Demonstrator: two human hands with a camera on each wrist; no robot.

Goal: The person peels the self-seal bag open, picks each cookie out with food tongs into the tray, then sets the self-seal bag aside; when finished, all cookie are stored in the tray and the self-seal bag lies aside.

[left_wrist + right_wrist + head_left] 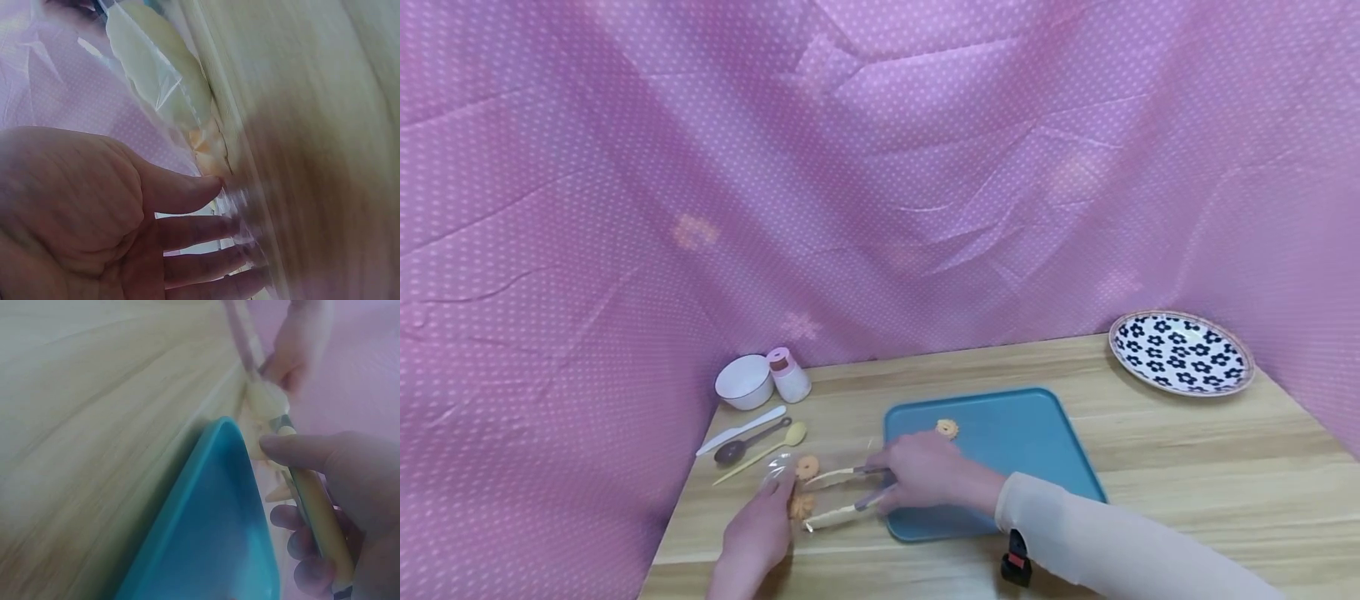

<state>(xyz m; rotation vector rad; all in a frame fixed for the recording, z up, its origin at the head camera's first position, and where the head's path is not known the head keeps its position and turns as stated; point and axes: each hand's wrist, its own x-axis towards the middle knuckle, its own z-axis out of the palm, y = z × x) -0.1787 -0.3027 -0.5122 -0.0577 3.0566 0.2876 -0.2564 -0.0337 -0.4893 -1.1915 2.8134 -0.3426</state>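
Observation:
My left hand (760, 521) grips the edge of a clear plastic bag (159, 87), thumb on one side and fingers on the other. Inside the bag are round, ridged orange cookies (807, 467). My right hand (925, 471), at the left edge of a blue tray (1015, 417), holds tongs (319, 515) with pale handles. Their spread cream arms point left at the bag, and one broad tip shows behind the clear film in the left wrist view. A single cookie (947, 428) lies on the tray, just beyond the right hand.
Left of the bag lie a white knife (741, 430), a dark spoon (730, 452) and a yellow spoon (795, 433). Behind them stand a white bowl (744, 382) and a pink-topped bottle (792, 381). A flower-patterned plate (1180, 353) sits at the far right. Pink dotted cloth encloses the table.

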